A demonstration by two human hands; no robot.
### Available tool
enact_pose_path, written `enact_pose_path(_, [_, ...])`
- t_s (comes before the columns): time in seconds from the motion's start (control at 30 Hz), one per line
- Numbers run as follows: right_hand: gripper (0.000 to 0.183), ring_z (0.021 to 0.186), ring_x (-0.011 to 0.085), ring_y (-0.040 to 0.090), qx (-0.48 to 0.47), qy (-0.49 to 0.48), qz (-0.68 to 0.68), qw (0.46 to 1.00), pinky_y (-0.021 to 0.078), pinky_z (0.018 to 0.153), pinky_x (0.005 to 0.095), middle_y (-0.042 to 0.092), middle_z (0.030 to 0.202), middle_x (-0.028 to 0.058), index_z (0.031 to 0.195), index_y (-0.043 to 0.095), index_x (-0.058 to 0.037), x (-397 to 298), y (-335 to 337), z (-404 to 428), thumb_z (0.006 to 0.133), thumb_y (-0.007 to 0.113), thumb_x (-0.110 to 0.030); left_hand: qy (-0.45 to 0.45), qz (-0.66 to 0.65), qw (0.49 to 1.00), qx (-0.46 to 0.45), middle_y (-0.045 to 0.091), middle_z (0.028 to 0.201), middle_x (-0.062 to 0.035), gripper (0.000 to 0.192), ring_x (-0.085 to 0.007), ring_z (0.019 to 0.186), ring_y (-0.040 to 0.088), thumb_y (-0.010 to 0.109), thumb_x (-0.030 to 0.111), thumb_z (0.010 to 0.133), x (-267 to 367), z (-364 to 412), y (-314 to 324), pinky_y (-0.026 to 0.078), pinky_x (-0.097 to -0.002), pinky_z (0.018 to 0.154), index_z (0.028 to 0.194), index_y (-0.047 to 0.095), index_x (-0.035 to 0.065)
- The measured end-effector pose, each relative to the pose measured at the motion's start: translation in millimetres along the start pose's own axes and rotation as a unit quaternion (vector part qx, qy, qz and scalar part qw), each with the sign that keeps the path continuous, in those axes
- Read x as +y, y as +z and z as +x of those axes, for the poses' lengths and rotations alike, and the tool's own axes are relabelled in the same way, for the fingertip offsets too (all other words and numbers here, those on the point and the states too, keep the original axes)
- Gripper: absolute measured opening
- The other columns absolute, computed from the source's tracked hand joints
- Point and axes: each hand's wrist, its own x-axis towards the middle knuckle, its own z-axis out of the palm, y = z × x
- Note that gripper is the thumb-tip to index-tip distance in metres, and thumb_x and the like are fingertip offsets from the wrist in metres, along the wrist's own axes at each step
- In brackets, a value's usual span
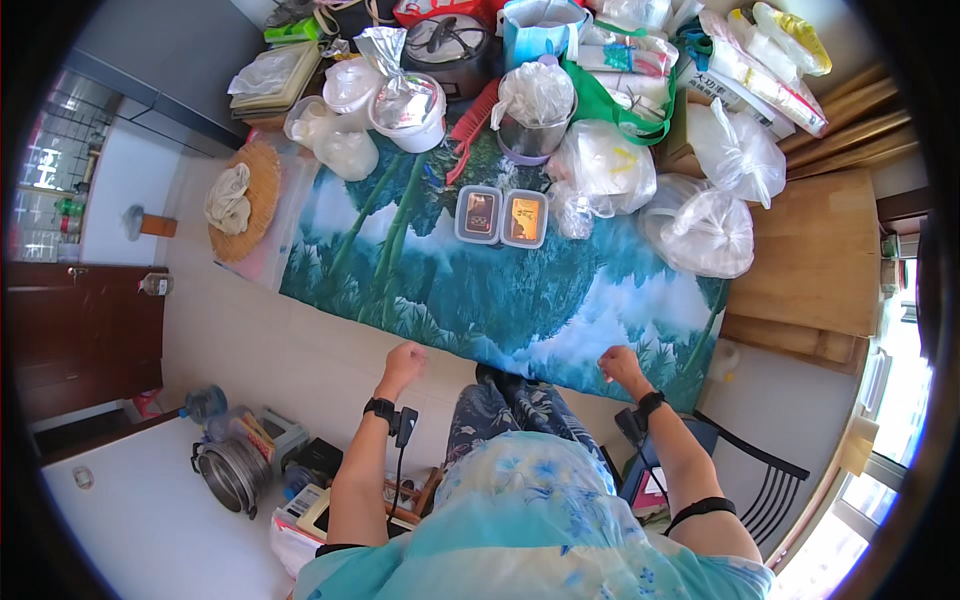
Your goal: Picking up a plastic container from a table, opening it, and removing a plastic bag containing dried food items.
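My left hand [406, 366] hangs just off the front edge of a table with a blue-green landscape tablecloth [480, 300]; its fingers are curled, and nothing shows in it. Over the front edge of the cloth, further right, my right hand [622, 366] is loosely curled, also with nothing visible in it. Beyond both hands, two small clear plastic containers stand side by side on the cloth. A dark rectangular item shows in the left container [478, 238], an orange-gold one in the right container [524, 241]. Neither hand touches them.
A white tub [409, 135], a dark cooker [450, 67], a bagged metal pot [525, 139], a green bag [645, 135] and several plastic bags [709, 232] crowd the back. A round woven tray [262, 202] holds cloth at left. A black chair [772, 480] stands right.
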Motion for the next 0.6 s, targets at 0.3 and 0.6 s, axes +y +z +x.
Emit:
enact_pose_path(0.3, [0.019,0.053,0.0201,0.066,0.028,0.012,0.142,0.989,0.0532,0.058,0.0316,0.065,0.063,0.012,0.08,0.066,0.0029,-70.7,7.4,79.1,0.074,0.063,-0.015,-0.03,-0.092,0.995,-0.028,0.063,0.104,-0.0139,0.044,-0.0174,0.069,0.065,0.066,0.01,0.078,70.3,106.2,5.9,0.051,-0.0286,0.058,0.119,0.053,0.0016])
enact_pose_path(0.6, [0.034,0.062,0.0194,0.067,0.101,0.034,0.157,0.982,0.0505,0.058,0.0316,0.067,0.076,0.012,0.107,0.061,0.0052,-114.2,29.8,171.7,0.078,0.064,-0.011,-0.009,-0.075,0.996,-0.044,0.054,0.124,-0.0177,0.067,-0.0165,0.073,0.062,0.067,0.01,0.076,107.8,228.6,15.4,0.052,-0.0298,0.059,0.137,0.039,0.0052])
